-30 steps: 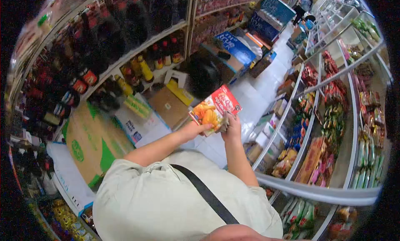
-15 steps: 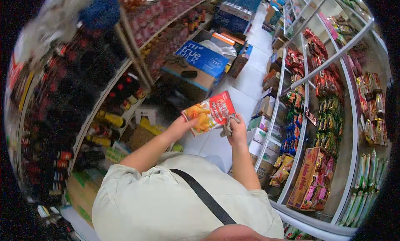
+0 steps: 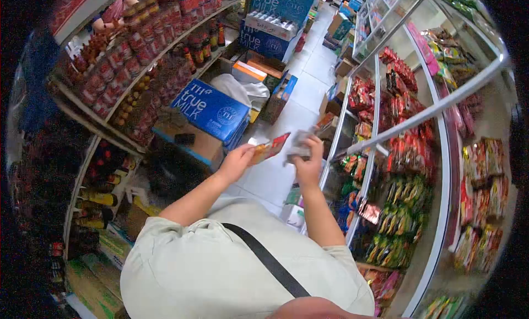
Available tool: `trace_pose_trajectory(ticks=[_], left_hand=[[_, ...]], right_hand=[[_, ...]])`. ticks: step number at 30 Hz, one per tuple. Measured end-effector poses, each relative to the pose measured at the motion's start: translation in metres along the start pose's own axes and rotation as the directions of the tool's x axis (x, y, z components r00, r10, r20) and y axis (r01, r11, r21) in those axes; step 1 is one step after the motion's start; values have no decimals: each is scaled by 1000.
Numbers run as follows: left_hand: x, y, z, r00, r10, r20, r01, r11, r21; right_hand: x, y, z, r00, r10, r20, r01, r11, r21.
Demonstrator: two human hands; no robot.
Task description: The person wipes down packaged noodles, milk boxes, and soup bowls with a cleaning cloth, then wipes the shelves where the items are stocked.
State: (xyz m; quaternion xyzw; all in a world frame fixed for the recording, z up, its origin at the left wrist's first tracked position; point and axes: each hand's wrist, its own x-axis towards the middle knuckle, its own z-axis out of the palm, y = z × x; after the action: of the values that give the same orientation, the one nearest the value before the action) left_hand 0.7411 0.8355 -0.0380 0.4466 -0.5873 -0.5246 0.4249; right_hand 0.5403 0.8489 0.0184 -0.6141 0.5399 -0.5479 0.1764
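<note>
My left hand is closed on the near end of a flat red and orange packet, which is tilted so that its printed face is seen at a steep slant. To the right of it, apart from the packet, my right hand is raised with its fingers wrapped round a crumpled grey cloth. The cloth is smeared by motion. Both hands are above the white tiled floor of the aisle.
A blue milk carton box sits on a brown box to the left, with a dark object on its flap. Shelves of jars and cans line the left side. On the right, a metal-framed rack holds several hanging snack packets.
My right hand has let go of the packet and moved away from it, keeping the cloth. The packet has turned from face-up to nearly edge-on. The view has shifted to the left.
</note>
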Motion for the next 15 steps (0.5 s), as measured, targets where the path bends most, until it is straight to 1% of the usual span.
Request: trace_pose_trajectory(ticks=[1, 2, 3, 5, 6, 8, 9, 11, 13, 14, 15], left_hand=[[15, 3, 8, 998, 35, 49, -40, 992, 119], [29, 13, 15, 993, 65, 97, -84, 973, 213], [46, 19, 20, 988, 37, 149, -74, 964, 255], [82, 22, 25, 969, -16, 246, -72, 936, 343], [103, 9, 27, 970, -56, 237, -35, 932, 360], [141, -15, 27, 957, -4, 290, -96, 939, 330], [164, -19, 27, 946, 18, 323, -124, 942, 312], [214, -24, 31, 943, -14, 332, -89, 952, 293], [271, -8, 30, 946, -27, 324, -70, 957, 283], [299, -6, 32, 956, 14, 294, -105, 949, 297], [331, 1, 31, 944, 8, 329, -118, 941, 316]], right_hand=[[22, -3, -1, 976, -84, 199, 102, 992, -80], [43, 2, 2, 907, -150, 394, 218, 966, -136], [59, 14, 10, 839, -228, 495, 335, 932, -139], [88, 40, 25, 717, -224, 660, 375, 922, -95], [104, 58, 26, 673, -145, 725, 332, 936, -121], [138, 98, 33, 560, 17, 828, 244, 952, -185], [158, 120, 38, 502, 39, 864, 231, 957, -177], [197, 160, 38, 374, 88, 923, 195, 966, -171], [246, 184, 30, 395, 145, 907, 176, 957, -230], [268, 196, 24, 403, 175, 898, 162, 952, -258], [295, 208, 17, 414, 200, 888, 159, 945, -287]])
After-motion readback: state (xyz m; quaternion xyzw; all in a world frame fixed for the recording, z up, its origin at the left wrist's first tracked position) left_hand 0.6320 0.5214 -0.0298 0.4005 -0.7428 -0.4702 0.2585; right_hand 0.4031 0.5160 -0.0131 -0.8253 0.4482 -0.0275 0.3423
